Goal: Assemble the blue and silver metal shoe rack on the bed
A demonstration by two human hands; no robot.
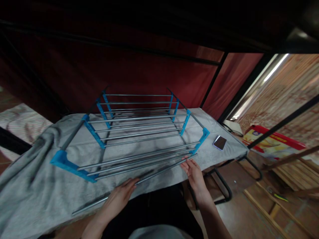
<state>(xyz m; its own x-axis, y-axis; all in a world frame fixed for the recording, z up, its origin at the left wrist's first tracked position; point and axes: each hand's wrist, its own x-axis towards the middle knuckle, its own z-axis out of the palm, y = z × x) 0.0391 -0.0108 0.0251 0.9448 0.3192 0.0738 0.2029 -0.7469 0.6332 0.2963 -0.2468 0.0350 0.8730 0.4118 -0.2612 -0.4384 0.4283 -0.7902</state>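
A shoe rack (pixel 139 129) of grey metal rods and blue plastic side pieces lies on its side on a grey cloth (pixel 37 186) over a table. A loose metal rod (pixel 149 176) runs diagonally along the near edge. My left hand (pixel 122 196) rests on the rod's middle with fingers curled over it. Farther along, my right hand (pixel 193 171) touches the rod's far end with its fingertips, close to the blue end piece (pixel 199 141). Whether that end sits in the blue piece is unclear.
A phone (pixel 219 142) lies on the cloth at the right. Dark red fabric and black frame bars stand behind the table. On the floor at the right are wooden slats (pixel 274 212) and a red and yellow package (pixel 271 142).
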